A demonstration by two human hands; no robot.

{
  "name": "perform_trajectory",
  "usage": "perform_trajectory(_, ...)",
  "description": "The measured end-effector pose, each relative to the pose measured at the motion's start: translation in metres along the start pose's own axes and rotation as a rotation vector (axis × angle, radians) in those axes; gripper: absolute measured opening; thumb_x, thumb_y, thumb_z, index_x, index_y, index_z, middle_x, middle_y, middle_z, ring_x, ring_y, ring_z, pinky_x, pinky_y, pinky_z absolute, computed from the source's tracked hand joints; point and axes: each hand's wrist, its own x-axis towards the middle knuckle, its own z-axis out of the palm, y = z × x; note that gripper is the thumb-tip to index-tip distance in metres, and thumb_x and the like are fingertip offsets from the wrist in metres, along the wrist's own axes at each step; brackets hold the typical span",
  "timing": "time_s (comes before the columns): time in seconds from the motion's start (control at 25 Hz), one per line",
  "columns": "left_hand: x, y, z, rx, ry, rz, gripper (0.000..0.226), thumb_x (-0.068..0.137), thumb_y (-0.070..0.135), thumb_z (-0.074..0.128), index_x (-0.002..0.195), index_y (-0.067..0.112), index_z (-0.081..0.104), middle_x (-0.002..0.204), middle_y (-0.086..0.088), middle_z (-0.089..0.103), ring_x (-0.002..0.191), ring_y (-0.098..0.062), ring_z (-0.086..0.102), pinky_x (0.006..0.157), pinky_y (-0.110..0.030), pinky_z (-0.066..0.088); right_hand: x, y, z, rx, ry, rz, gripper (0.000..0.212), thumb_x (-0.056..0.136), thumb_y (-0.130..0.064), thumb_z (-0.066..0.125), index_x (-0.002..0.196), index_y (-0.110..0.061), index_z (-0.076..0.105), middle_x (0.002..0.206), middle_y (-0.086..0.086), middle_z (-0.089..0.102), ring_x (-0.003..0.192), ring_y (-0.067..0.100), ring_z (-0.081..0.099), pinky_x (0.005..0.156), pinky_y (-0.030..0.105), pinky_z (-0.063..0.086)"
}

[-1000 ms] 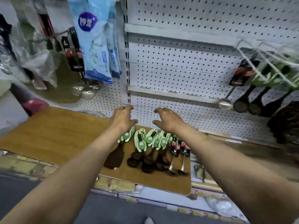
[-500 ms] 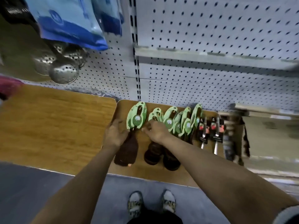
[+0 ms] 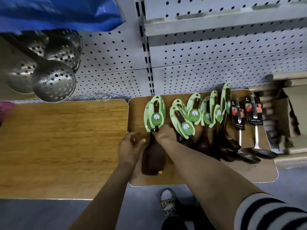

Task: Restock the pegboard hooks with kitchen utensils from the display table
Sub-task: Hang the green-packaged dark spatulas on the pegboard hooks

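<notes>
**Leftmost spatula under both hands, handle pointing at the pegboard**

Pegboard (image 3: 207, 63): fills the far side, directly behind the worktop (image 3: 207, 171). No bare hooks visible in this stretch; 3 perforated steel ladles (image 3: 53, 82) hang at upper left under a blue bag (image 3: 58, 12). A 2nd wooden panel (image 3: 63, 143) butts against the worktop's left edge.

Utensil row: lies across the worktop, all with long axes running near-to-far, carded handles toward the pegboard, heads toward the person. Left to right: a dark spatula (image 3: 152, 156) with a green card (image 3: 156, 113), set slightly apart; a fanned, overlapping cluster of green-carded dark spoons (image 3: 204, 117); 2 black-carded metal ladles (image 3: 245, 117) at the right end. Exact count of the cluster: cannot tell, cards overlap.

Hands: both at the spatula, close together.
- Right hand (image 3: 165, 134) pinches the neck just below the green card, fingers curled on it.
- Left hand (image 3: 129, 146) lies just left of the blade, thumb toward the neck; fingers loosely bent. Contact looks likely, a grip does not show.

Judgement: the right hand is nearer and has the hold, so the lift should follow the handle axis, up and away toward the pegboard. The card's hang hole leads, at the far end.

Containers: a dark box or bin at far right is too blurred to read.
</notes>
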Motion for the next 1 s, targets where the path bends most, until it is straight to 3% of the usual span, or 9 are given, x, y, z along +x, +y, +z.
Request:
perform_trajectory(0.2, 0.004, 0.009, 0.001, -0.019, 0.014, -0.045, 0.039, 0.087, 0.03, 0.069, 0.121, 0.013, 0.061, 0.115, -0.005, 0.067, 0.103, -0.017, 0.06, 0.087, -0.026, 0.046, -0.011, -0.001, -0.004, 0.181, 0.059, -0.114, 0.016, 0.08, -0.035, 0.078, 0.087, -0.023, 0.069, 0.1, 0.003, 0.074, 0.099, 0.025, 0.067, 0.083, 0.027, 0.048)
perform_trajectory(0.36, 0.012, 0.019, 0.018, -0.02, -0.013, -0.082, 0.036, 0.092, 0.032, 0.062, 0.121, 0.01, 0.061, 0.118, -0.01, 0.067, 0.111, -0.025, 0.06, 0.09, -0.027, 0.042, -0.034, 0.008, -0.033, 0.482, 0.09, -0.24, 0.023, 0.074, -0.02, 0.085, 0.075, -0.023, 0.063, 0.077, -0.005, 0.068, 0.071, 0.009, 0.062, 0.073, 0.023, 0.047)
perform_trajectory(0.48, 0.027, 0.025, 0.04, -0.017, -0.024, -0.12, 0.039, 0.09, 0.036, 0.065, 0.119, 0.01, 0.063, 0.116, -0.012, 0.068, 0.112, -0.029, 0.061, 0.095, -0.033, 0.044, -0.044, 0.024, -0.067, 0.552, 0.103, -0.28, 0.028, 0.075, -0.01, 0.085, 0.072, -0.022, 0.059, 0.068, -0.005, 0.062, 0.061, 0.006, 0.057, 0.064, 0.016, 0.048)
perform_trajectory(0.64, 0.051, 0.026, 0.067, 0.005, -0.006, -0.232, 0.057, 0.08, 0.046, 0.072, 0.122, 0.01, 0.058, 0.121, -0.013, 0.064, 0.115, -0.032, 0.058, 0.092, -0.036, 0.045, -0.054, 0.042, -0.097, 0.52, 0.089, -0.278, 0.02, 0.076, -0.015, 0.085, 0.076, -0.017, 0.065, 0.07, -0.001, 0.066, 0.064, 0.009, 0.059, 0.068, 0.022, 0.05)
perform_trajectory(0.8, 0.068, 0.033, 0.081, 0.056, 0.088, -0.376, 0.081, 0.074, 0.046, 0.078, 0.132, 0.003, 0.041, 0.136, -0.02, 0.047, 0.127, -0.036, 0.046, 0.098, -0.044, 0.041, -0.054, 0.054, -0.106, 0.505, 0.07, -0.283, 0.02, 0.076, -0.017, 0.084, 0.085, -0.011, 0.068, 0.079, 0.007, 0.072, 0.072, 0.015, 0.066, 0.075, 0.035, 0.057)
perform_trajectory(1.0, 0.079, 0.035, 0.086, 0.124, 0.082, -0.468, 0.09, 0.071, 0.044, 0.082, 0.137, 0.002, 0.037, 0.14, -0.021, 0.041, 0.124, -0.039, 0.048, 0.095, -0.047, 0.044, -0.047, 0.063, -0.108, 0.48, 0.071, -0.303, 0.019, 0.076, -0.022, 0.085, 0.085, -0.015, 0.069, 0.078, 0.005, 0.073, 0.076, 0.023, 0.071, 0.079, 0.044, 0.059)
